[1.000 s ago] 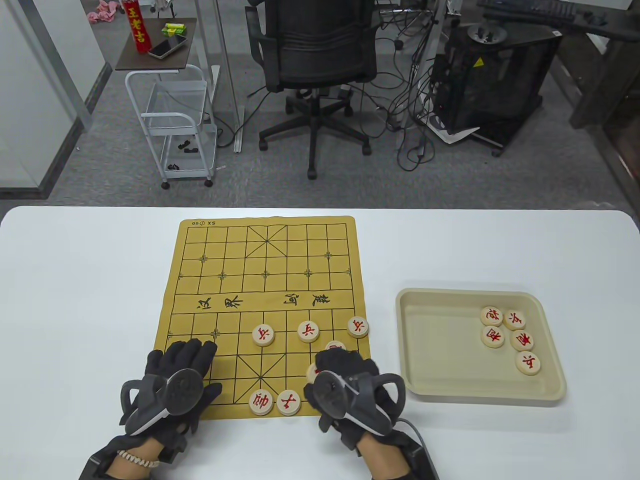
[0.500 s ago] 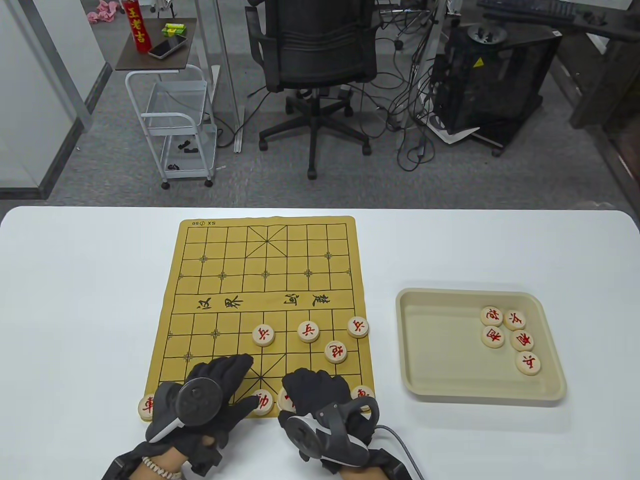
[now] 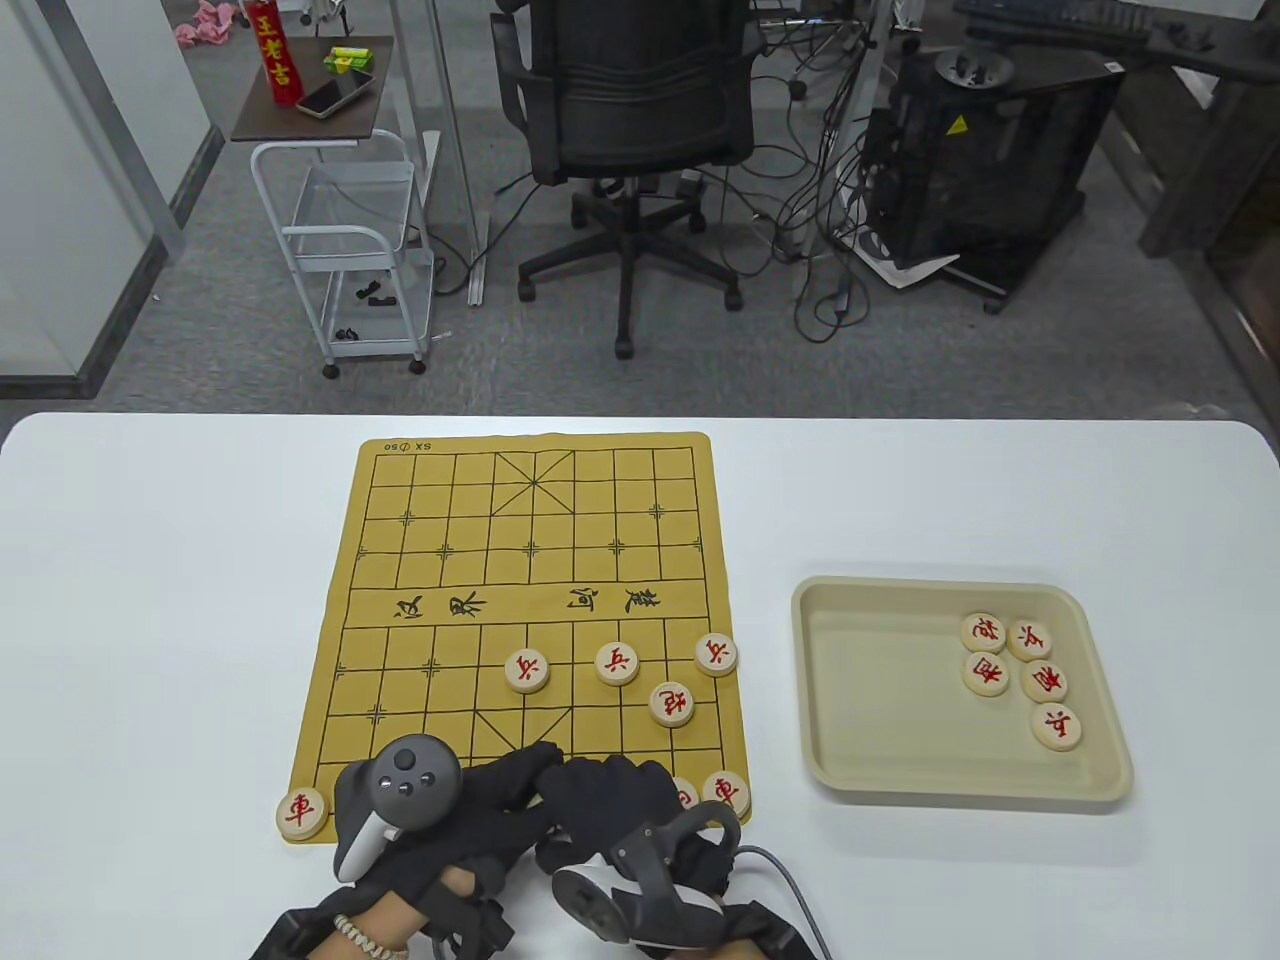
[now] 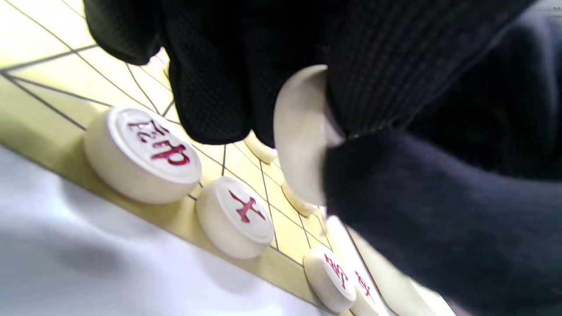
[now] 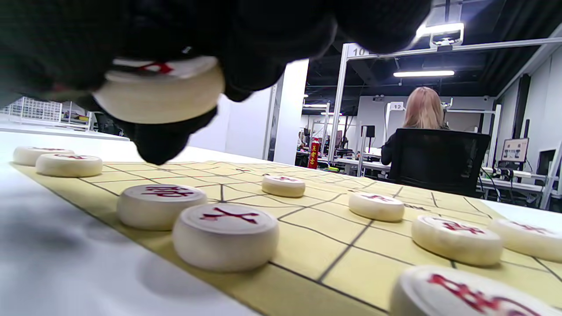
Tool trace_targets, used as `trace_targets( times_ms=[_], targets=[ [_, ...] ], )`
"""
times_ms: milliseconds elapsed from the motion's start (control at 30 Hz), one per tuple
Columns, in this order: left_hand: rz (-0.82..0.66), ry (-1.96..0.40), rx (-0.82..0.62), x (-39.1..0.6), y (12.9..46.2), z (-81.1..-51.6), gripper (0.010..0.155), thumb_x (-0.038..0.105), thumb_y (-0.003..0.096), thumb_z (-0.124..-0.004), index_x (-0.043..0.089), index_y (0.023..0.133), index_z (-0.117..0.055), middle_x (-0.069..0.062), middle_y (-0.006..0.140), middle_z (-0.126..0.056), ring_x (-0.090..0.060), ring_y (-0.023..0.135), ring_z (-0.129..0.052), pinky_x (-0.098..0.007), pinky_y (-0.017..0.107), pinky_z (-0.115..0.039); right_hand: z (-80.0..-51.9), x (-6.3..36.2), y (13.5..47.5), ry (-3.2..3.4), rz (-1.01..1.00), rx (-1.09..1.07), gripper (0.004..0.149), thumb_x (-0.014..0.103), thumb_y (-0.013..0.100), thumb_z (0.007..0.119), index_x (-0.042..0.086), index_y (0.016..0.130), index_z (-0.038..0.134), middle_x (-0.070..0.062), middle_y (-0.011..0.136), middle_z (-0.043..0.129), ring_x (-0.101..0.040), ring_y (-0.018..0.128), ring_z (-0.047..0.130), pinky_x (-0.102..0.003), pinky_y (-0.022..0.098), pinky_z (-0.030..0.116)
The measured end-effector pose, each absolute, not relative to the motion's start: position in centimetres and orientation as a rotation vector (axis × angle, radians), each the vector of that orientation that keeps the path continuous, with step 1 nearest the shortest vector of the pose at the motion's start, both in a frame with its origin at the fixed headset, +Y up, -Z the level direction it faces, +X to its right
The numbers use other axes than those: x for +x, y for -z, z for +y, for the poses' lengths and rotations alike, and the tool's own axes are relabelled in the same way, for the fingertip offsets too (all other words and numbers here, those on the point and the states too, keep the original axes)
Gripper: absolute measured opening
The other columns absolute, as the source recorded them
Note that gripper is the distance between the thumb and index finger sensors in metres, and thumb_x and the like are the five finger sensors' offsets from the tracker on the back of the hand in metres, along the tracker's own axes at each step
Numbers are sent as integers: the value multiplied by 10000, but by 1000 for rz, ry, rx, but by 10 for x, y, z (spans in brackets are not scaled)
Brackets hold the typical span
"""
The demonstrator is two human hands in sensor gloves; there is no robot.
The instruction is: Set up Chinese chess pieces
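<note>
The yellow board (image 3: 530, 560) lies mid-table with red-lettered wooden pieces on its near half. Both gloved hands meet over the near edge, left hand (image 3: 480, 795) against right hand (image 3: 610, 790), hiding the pieces beneath. In the left wrist view, left fingers (image 4: 246, 79) pinch a pale piece (image 4: 303, 131) on edge above the board. In the right wrist view, right fingers (image 5: 263, 39) grip a piece (image 5: 162, 94) above the general (image 5: 162, 204) and advisor (image 5: 226, 235). Whether both views show one piece is unclear.
A chariot piece (image 3: 302, 812) sits at the near left corner, another piece (image 3: 727, 790) at the near right. Three soldiers (image 3: 617, 663) and a cannon (image 3: 672, 703) stand further up. A beige tray (image 3: 900, 770) on the right holds several pieces (image 3: 1040, 680).
The left hand slid right from the near left corner, uncovering the chariot, and rolled its tracker upward. The right hand drew back and left from the right side. Their fingers now meet.
</note>
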State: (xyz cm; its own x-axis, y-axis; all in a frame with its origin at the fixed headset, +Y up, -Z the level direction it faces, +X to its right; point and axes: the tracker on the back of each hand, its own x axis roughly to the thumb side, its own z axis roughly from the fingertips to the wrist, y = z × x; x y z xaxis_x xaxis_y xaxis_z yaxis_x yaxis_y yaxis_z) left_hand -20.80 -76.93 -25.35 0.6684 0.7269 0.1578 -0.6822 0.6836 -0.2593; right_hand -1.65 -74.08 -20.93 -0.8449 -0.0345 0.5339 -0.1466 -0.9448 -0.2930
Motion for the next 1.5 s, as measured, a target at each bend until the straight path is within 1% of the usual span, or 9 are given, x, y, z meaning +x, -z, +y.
trace_targets(
  times_ms=[133, 200, 300, 400, 667, 867, 1100, 1433, 1500],
  targets=[
    [-253, -742, -136, -220, 254, -763, 637, 380, 359, -929, 246, 957, -754, -32, 801, -987, -325, 717, -1020, -639, 664, -660, -748, 7, 222, -3047, -406, 690, 780, 672, 396, 794, 309, 1064, 619, -74, 1122, 663, -228, 899, 834, -573, 707, 688],
    [-240, -657, -125, -226, 255, -760, 643, 374, 358, -931, 246, 961, -749, -31, 807, -986, -325, 724, -1018, -644, 666, -654, -753, 20, 231, -3107, -308, 573, 846, 683, 410, 772, 297, 1121, 526, -103, 1189, 539, -336, 1051, 703, -658, 757, 575],
    [-214, -520, -108, -234, 257, -760, 649, 369, 352, -943, 250, 961, -753, -32, 804, -994, -323, 726, -1020, -647, 672, -648, -758, 35, 238, -3146, -177, 426, 904, 700, 419, 748, 297, 1158, 420, -127, 1227, 418, -429, 1136, 547, -723, 775, 450],
    [-194, -445, -127, -239, 260, -762, 644, 366, 342, -957, 260, 949, -772, -21, 800, -1008, -314, 728, -1023, -646, 672, -649, -759, 42, 241, -3130, -158, 389, 908, 697, 424, 744, 296, 1162, 398, -126, 1232, 389, -434, 1149, 507, -734, 773, 425],
    [-140, -364, -261, -244, 271, -778, 641, 353, 341, -959, 262, 948, -774, -21, 809, -1007, -310, 740, -1016, -647, 683, -635, -759, 44, 241, -3091, -166, 398, 889, 689, 430, 743, 297, 1157, 414, -117, 1229, 408, -423, 1146, 522, -731, 772, 438],
    [-128, -296, -204, -240, 269, -778, 626, 356, 344, -960, 269, 940, -789, -14, 822, -1013, -318, 764, -1001, -645, 691, -621, -760, 43, 240, -3087, -173, 405, 890, 693, 427, 742, 298, 1156, 421, -115, 1228, 412, -426, 1148, 515, -732, 772, 437],
    [-147, -52, -94, -228, 268, -783, 643, 362, 340, -961, 299, 951, -774, -4, 872, -982, -318, 810, -973, -638, 700, -614, -759, 43, 239, -3090, -186, 398, 885, 691, 430, 742, 292, 1155, 428, -119, 1225, 418, -430, 1144, 519, -733, 769, 438],
    [-174, -89, -87, -232, 265, -778, 633, 386, 361, -932, 304, 964, -756, -18, 917, -950, -328, 854, -945, -642, 706, -599, -759, 44, 238, -3091, -178, 396, 883, 690, 429, 742, 295, 1154, 429, -119, 1224, 423, -425, 1144, 524, -732, 768, 442],
    [-159, -129, -50, -238, 264, -772, 645, 401, 360, -930, 298, 970, -749, -25, 932, -939, -340, 865, -934, -647, 707, -592, -759, 44, 239, -3085, -176, 388, 883, 689, 431, 742, 292, 1155, 428, -117, 1224, 424, -421, 1145, 523, -729, 769, 445]
  ],
)
